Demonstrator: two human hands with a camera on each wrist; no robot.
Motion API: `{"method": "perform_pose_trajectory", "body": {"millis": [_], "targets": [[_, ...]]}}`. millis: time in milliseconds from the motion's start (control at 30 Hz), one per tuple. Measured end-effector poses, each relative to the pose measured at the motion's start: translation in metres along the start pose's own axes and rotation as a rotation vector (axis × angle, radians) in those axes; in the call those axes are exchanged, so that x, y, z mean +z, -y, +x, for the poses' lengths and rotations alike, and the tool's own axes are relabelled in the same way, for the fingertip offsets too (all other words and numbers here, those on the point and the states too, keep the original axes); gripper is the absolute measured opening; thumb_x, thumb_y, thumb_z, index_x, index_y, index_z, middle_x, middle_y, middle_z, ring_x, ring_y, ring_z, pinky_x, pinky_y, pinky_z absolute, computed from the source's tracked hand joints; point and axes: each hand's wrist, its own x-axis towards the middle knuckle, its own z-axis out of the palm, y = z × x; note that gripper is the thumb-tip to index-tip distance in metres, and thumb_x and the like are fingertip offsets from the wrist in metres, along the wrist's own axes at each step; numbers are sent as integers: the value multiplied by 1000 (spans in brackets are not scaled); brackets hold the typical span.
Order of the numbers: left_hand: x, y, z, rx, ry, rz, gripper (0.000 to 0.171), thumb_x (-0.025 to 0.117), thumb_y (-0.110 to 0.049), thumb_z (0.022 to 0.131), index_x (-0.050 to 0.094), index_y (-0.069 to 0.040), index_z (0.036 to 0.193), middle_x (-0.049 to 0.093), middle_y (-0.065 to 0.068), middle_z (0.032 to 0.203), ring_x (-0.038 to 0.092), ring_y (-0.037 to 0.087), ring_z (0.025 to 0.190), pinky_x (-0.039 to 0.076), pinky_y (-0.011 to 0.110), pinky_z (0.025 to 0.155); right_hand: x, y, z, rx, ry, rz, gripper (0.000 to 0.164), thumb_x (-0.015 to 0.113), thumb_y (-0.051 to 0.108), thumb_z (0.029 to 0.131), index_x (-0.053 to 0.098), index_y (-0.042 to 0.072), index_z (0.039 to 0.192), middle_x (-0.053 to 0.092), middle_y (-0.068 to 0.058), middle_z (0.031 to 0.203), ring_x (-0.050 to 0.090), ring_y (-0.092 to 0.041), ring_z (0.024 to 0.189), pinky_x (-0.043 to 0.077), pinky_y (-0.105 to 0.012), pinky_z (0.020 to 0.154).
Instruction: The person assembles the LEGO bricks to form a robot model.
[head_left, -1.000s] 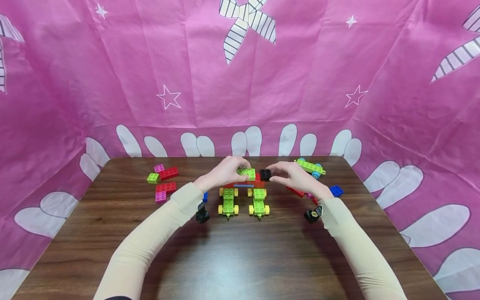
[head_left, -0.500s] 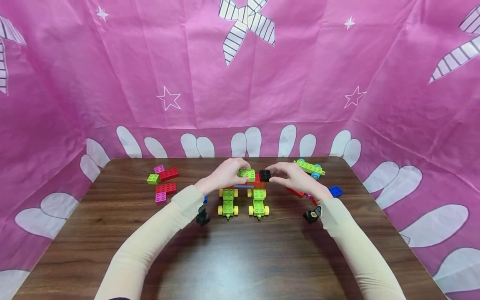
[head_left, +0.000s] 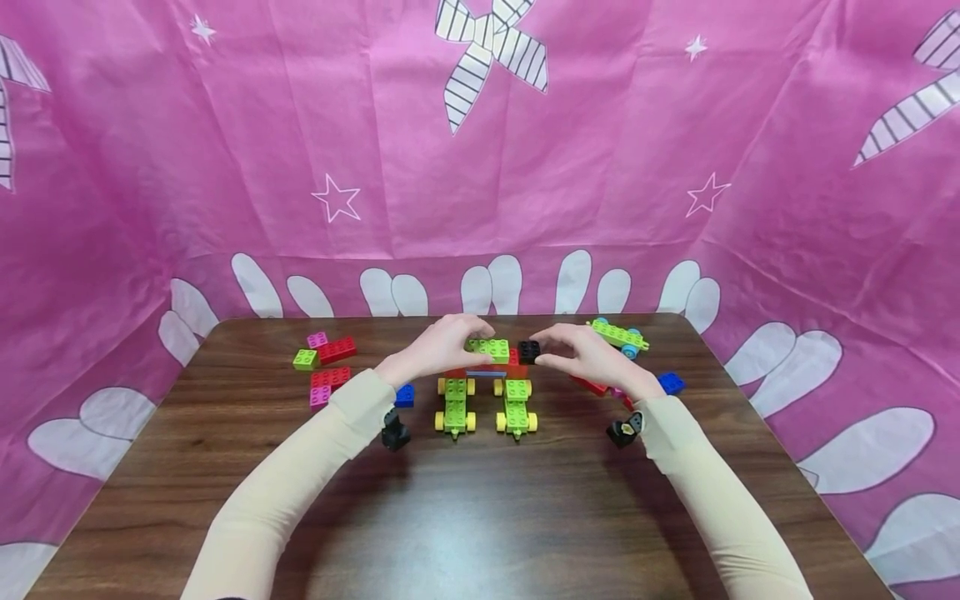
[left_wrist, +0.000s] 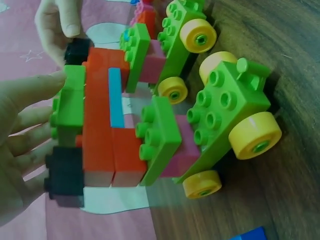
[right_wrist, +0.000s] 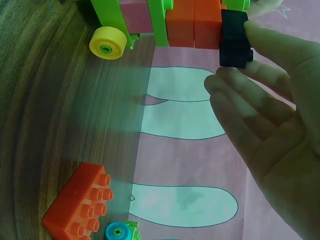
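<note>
A build of red bricks (left_wrist: 98, 125) spans two green wheeled bases with yellow wheels, the left base (head_left: 455, 410) and the right base (head_left: 516, 410). Light green bricks (head_left: 492, 349) top it between two black bricks. One black brick (left_wrist: 66, 172) sits at the left end, near my left hand (head_left: 438, 348), whose loosely spread fingers lie behind the green bricks, thumb close to their edge. At the right end, my right hand (head_left: 588, 354) pinches the other black brick (right_wrist: 235, 40) between thumb and finger. A thin blue piece (left_wrist: 116, 97) shows on the red front.
Loose red bricks (head_left: 337, 350) and pink bricks (head_left: 320, 397) lie at left, a blue brick (head_left: 404, 396) nearer the build. To the right are a green base with blue wheels (head_left: 618, 335), a blue brick (head_left: 671, 383) and a red brick (right_wrist: 77, 202). Pink cloth hangs behind the table.
My left hand has shifted left along the green bricks, uncovering more of them and the blue brick by its wrist. The right hand stays at the black brick.
</note>
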Motion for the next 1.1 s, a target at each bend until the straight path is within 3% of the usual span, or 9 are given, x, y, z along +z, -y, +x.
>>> {"method": "perform_pose_trajectory", "body": {"millis": [167, 400, 633, 833, 1100], "targets": [[-8, 7, -8, -22, -2, -26, 41, 72, -33, 81, 65, -9, 115, 67, 6, 114, 64, 17, 99, 52, 35, 89, 0, 6, 3, -15, -9, 0, 40, 58, 46, 89, 61, 23, 121, 64, 9, 114, 59, -8, 104, 51, -34, 87], [-11, 17, -15, -44, 10, -19, 40, 71, -32, 82, 66, -8, 114, 69, 5, 110, 64, 17, 101, 51, 36, 91, 2, 20, 13, -74, 5, 14, 35, 60, 35, 91, 60, 19, 122, 63, 2, 116, 59, -15, 107, 51, -35, 88], [-8, 23, -18, -39, 6, -53, 33, 70, -29, 83, 67, -11, 110, 70, 3, 108, 65, 16, 99, 52, 34, 91, 9, 31, 27, -116, 4, -21, 28, 61, 31, 91, 64, 18, 115, 67, -1, 109, 53, -10, 75, 48, -30, 67], [-5, 25, -18, -40, 4, -136, 31, 71, -27, 83, 68, -11, 108, 71, 4, 105, 66, 20, 99, 52, 38, 90, 12, 34, 34, -112, 28, -16, 26, 63, 28, 90, 66, 15, 112, 68, -1, 107, 64, -19, 94, 54, -39, 80], [-4, 27, -18, -49, -20, -154, 29, 71, -28, 83, 69, -12, 107, 71, 2, 103, 66, 17, 97, 53, 35, 88, 12, 37, 38, -101, 58, -29, 29, 63, 27, 89, 66, 15, 115, 68, -1, 112, 65, -20, 101, 54, -32, 82]]}}
